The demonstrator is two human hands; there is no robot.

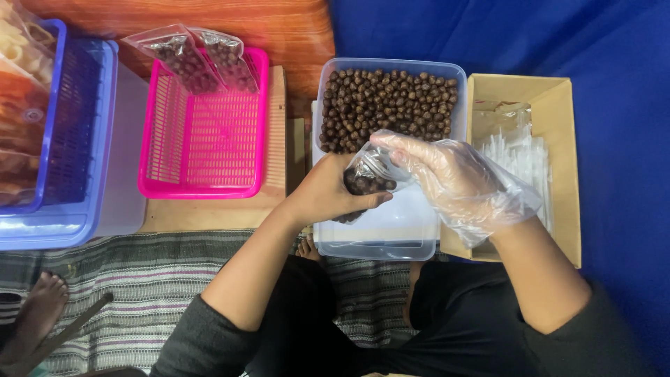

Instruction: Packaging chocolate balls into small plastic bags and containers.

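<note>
The left hand (331, 192) is curling bare around a small clear bag (368, 178), thumb stretched along the bag's lower edge and fingers wrapped behind it, so the bag is sitting cupped in the palm with its mouth turned up and to the right. The right hand (450, 178), wearing a loose clear plastic glove, is arching over from the right with its fingers bent and its fingertips pressing at the bag's open top; whether it is pinching the film or dropping something in cannot be told. The bag is lying between the two hands, touching both, and is already holding a cluster of dark brown balls.

Both hands are hovering over the near half of a clear plastic tub (391, 234), whose far half is holding a heap of brown round snacks (387, 105); the near part of the tub floor is showing bare. Just right of the tub, a cardboard box (562, 126) is holding a stack of empty clear bags (520, 150). To the left, a pink basket (202, 132) is resting on a wooden board, with two filled bags (202, 59) leaning over its far rim. Further left, a blue basket (66, 132) is standing at the picture's edge
</note>
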